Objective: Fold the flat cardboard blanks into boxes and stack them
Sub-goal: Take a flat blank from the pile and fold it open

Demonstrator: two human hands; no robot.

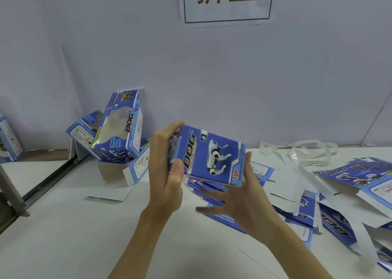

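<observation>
A blue box [212,157] printed with a white robot dog and "DOG" hangs above the table between my hands. My left hand [167,168] grips its left end, fingers over the top edge and thumb on the front face. My right hand [239,198] cups its lower right corner with the fingers spread beneath it. Flat blue blanks [301,206] lie spread over the table to the right and under the box. Folded boxes [118,128] lean in a loose pile against the wall at the left.
White paper strips [307,153] lie by the wall at the back right. A loose white flap [110,194] lies on the white table [63,236]. A dark metal rail [46,183] runs along the left edge. Another blue box [8,140] stands at far left.
</observation>
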